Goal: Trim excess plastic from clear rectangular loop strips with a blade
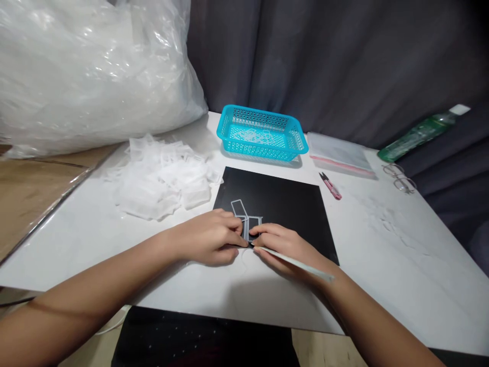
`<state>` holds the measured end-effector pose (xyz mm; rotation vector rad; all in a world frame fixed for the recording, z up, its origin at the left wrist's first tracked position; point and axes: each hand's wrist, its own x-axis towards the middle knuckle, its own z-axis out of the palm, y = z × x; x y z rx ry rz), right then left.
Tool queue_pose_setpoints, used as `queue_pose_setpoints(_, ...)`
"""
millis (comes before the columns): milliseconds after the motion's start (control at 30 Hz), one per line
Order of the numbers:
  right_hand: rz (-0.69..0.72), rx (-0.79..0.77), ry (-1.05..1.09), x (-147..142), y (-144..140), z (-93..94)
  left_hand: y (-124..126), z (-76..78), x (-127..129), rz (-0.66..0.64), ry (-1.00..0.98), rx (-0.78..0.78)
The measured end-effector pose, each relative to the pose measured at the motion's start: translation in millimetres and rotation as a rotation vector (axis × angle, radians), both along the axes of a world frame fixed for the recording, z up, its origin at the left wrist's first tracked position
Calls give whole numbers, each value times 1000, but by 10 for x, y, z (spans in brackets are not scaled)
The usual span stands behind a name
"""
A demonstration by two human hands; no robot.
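My right hand (pixel 280 247) is closed around a slim, pale, pen-like tool (pixel 301 264); its dark tip reaches the near edge of a small white rectangular plastic frame (pixel 254 219). From the other side, my left hand (pixel 214 237) presses its bent fingers on the left part of this frame, thumb and forefinger close to the tool tip. Another thin frame outline (pixel 239 207) sticks out above the left fingers. Both hands rest at the near edge of a black mat (pixel 282 199). The fingers partly hide the frame and the tool tip.
A heap of white translucent pieces (pixel 160 178) lies left of the mat, below a big clear plastic bag (pixel 95 76). Behind stands a blue basket (pixel 263 151) with thin white frames inside. Pink snips (pixel 331 187), a zip bag (pixel 340 153), glasses (pixel 401 178) and a green bottle (pixel 420 135) are to the right.
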<state>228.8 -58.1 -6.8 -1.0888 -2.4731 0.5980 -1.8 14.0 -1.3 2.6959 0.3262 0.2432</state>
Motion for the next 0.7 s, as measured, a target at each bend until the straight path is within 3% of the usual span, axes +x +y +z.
queue_pose_setpoints(167, -6, 82, -132, -41, -57, -21, 1, 9, 5, 11, 23, -52)
queue_pose_setpoints(367, -642, 384, 123, 491, 186, 57, 30, 10, -6, 18, 25, -125)
queue_pose_setpoints(433, -882, 438, 304, 695, 307, 76, 52, -8, -28, 6, 15, -152)
queue_pose_setpoints(500, -927, 274, 615, 788, 384, 84, 73, -32, -50, -18, -3, -177)
queue_pose_setpoints(633, -591, -339, 1058, 565, 340, 90, 76, -54, -53, -46, -72, -217)
queue_pose_setpoints(700, -473, -527, 1162, 331, 243, 89, 56, -41, -27, -31, -137, -241)
